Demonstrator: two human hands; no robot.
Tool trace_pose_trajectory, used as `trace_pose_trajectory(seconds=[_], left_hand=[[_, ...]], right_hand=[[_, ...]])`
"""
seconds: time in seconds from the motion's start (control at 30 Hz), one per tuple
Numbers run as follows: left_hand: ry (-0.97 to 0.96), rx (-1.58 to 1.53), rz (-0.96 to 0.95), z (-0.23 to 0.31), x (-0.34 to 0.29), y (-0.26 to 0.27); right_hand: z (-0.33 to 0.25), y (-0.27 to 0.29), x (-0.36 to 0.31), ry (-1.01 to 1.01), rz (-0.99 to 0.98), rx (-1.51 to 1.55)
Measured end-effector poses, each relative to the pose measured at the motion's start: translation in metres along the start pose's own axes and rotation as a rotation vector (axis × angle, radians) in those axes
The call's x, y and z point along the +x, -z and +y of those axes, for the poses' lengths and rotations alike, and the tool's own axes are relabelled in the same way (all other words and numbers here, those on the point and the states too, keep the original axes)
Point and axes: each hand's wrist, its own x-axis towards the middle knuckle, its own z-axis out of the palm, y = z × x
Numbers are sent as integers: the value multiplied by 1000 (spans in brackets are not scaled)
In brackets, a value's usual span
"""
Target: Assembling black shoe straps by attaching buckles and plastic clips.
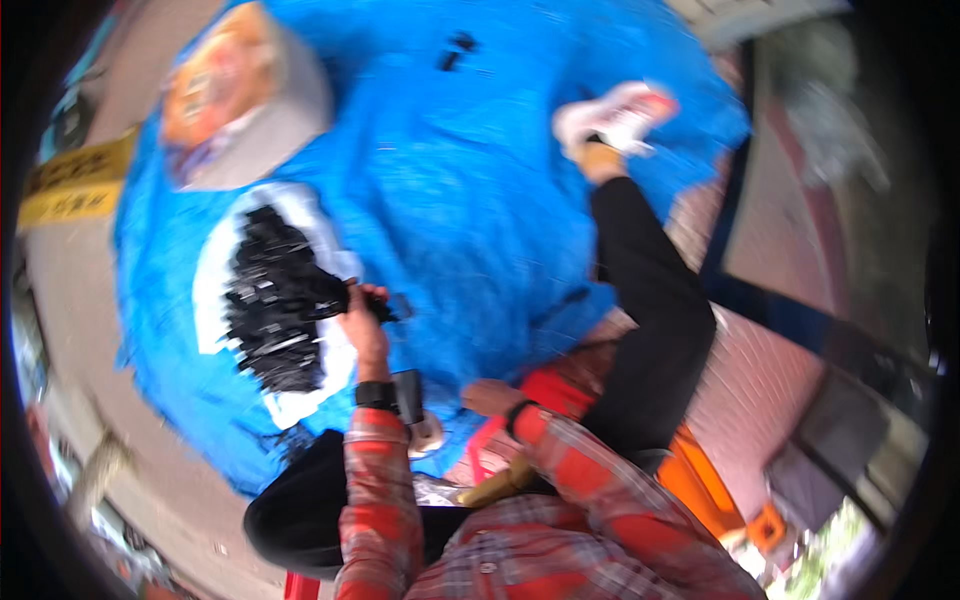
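On a white sheet or sack (212, 290) at the left lies a heap of small black pieces (275, 300), their kind too blurred to tell. At the heap's right edge, my left hand (366, 328) is closed around a black piece (331, 297); dark bits also show just past its fingers. My right hand (488, 397) is in front of my body, low over the blue tarp (450, 220) and apart from the heap. Its fingers are blurred, so I cannot make out whether it holds anything. Both wrists wear dark bands.
A bulky white-and-orange bag (285, 125) stands on the tarp at the far left. My right leg (655, 280) stretches forward on the right, ending in a white shoe (612, 118). A few black pieces (458, 50) lie far ahead. An orange object (700, 485) sits near my right hip.
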Motion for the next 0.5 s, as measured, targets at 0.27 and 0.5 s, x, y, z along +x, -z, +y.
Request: trace_pose_trajectory(seconds=[0.27,0.5], left_hand=[[125,217,627,-62,13,13],[348,391,398,-112,30,39]], right_hand=[[69,95,-178,-530,723,234],[171,55,-338,-1347,1379,124]])
